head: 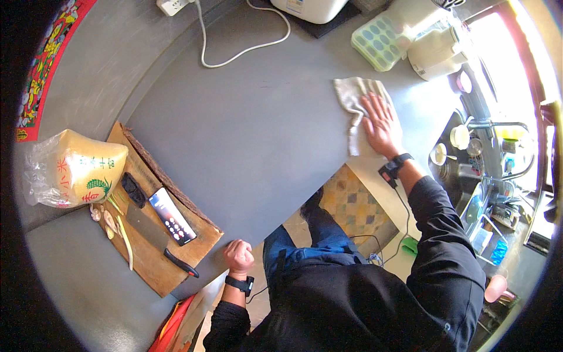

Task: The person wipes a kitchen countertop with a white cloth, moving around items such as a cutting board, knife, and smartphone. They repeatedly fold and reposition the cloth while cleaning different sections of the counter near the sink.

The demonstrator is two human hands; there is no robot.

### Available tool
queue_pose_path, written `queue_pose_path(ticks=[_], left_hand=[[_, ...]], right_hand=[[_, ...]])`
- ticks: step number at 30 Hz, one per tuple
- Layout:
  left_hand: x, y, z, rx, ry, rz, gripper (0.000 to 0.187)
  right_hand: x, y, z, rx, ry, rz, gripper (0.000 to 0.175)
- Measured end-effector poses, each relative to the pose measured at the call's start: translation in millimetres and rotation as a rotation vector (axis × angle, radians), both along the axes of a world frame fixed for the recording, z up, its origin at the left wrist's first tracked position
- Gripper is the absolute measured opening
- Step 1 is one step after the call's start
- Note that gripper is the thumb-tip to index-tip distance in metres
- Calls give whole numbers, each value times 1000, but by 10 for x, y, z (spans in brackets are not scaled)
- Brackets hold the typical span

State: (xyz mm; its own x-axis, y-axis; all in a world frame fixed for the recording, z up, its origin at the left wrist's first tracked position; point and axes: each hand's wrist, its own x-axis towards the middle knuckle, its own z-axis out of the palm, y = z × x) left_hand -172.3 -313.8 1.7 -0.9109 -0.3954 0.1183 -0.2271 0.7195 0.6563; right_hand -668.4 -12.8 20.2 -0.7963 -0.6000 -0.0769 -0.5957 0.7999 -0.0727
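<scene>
My right hand [382,125] lies flat on a whitish cloth [352,94], fingers stretched out over its folds. The cloth rests on the grey countertop [246,132] near its right side. At the counter's front edge my left hand [239,256] is curled into a fist, with nothing visible in it. Left of that fist is a wooden cutting board [202,235]. On the board are a smartphone [172,216] with a lit screen, a knife [181,263] with a black handle, and a dark oblong object [134,189].
Scallion pieces [125,242], pale root pieces [109,220] and a bag of yellow grain [88,169] sit at the board's left. A white cable [242,55] loops across the back. Toward the right stand an egg tray [379,42], a white kettle [435,53] and a sink [466,174].
</scene>
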Motion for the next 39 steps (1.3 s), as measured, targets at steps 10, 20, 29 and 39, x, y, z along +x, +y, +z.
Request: queue_pose_path(ticks=[10,20,29,39], left_hand=[[64,-10,-113,-92,-4,19,12],[61,8,-78,-165,-145,52,18],[108,89,-175,-210,-158,163,16],[92,128,-237,-296,-91,173,13]], right_hand=[[-1263,1851,-504,401,489,-159,44],[-127,836,-64,-168,145,128,56],[-1626,2260,-264,283,595,-105,38],[-1062,1914,-283,123,419,-156,51]])
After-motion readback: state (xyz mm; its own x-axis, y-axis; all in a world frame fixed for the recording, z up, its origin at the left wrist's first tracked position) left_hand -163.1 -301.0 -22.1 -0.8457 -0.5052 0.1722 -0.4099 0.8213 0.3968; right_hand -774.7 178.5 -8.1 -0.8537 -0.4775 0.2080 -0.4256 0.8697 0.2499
